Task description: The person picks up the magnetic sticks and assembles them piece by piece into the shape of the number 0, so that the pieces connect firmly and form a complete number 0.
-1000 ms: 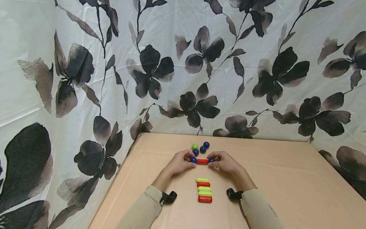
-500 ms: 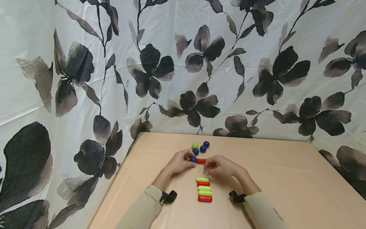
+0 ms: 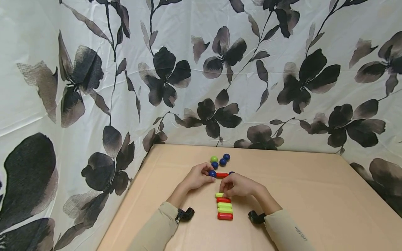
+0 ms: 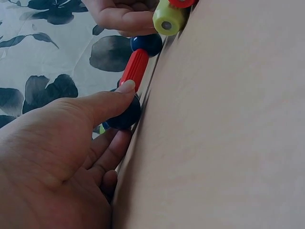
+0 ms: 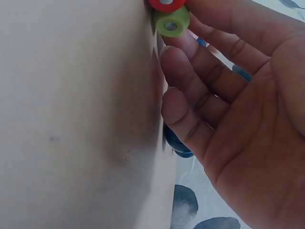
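Head view: one red rod (image 3: 222,175) has blue balls (image 3: 212,173) at both ends, left hand (image 3: 198,177) pinching one — five rods (image 3: 224,205) lie unjoined, right hand's (image 3: 240,184) grip unclear.

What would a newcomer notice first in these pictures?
Probably the white, black-flowered cloth behind the tan table. Next, the left hand pinches a dark-blue ball at one end of a red rod, while the right hand is at the farthest lime-green rod of a column.

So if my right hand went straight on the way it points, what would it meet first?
Your right hand would probably first meet the yellow-green stick farthest from you; I can't tell whether they already touch.
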A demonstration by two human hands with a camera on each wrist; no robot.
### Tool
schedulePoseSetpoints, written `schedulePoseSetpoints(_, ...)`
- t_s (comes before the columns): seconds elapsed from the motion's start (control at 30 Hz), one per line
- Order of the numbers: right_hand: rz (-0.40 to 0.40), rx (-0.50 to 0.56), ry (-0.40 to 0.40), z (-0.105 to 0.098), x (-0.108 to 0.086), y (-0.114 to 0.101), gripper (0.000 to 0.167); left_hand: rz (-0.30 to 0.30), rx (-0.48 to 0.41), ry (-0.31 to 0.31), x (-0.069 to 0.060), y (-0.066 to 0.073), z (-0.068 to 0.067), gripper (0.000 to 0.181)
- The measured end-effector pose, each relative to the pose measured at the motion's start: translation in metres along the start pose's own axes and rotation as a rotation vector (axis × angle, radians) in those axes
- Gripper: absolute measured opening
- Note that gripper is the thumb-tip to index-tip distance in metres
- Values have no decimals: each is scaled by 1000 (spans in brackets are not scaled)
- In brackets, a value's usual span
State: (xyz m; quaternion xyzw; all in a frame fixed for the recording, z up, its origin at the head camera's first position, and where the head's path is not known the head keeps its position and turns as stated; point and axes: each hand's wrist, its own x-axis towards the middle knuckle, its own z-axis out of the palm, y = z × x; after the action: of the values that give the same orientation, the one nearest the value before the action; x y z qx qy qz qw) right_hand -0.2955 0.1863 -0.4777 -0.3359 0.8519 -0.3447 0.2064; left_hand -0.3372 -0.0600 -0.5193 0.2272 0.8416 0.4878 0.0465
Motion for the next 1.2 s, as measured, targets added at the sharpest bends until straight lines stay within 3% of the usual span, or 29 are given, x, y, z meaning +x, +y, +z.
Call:
schedulePoseSetpoints(0.23, 129, -112, 74, 1, 0, -3, 11, -1, 1, -2, 0, 0, 1, 33)
schedulePoseSetpoints(0.53, 161, -219, 96, -1, -2, -8, 9, -10, -3, -5, 0, 0, 1, 31)
schedulePoseSetpoints(0.63, 173, -177, 120, -6, -6, -8, 7, -1, -6, -2, 1, -1, 1, 31)
schedulePoseSetpoints(0.77, 169, -45, 163, -14, -11, -8, 13, 1, -6, 0, 1, 0, 1, 31)
schedulePoseSetpoints(0.97, 112, 114, 136, -24, -19, -3, 15, -12, -1, 1, 0, 0, 0, 31)
schedulePoseSetpoints(1.2, 86, 143, 120, -33, -27, 4, 17, -4, -7, -2, 0, 1, 1, 31)
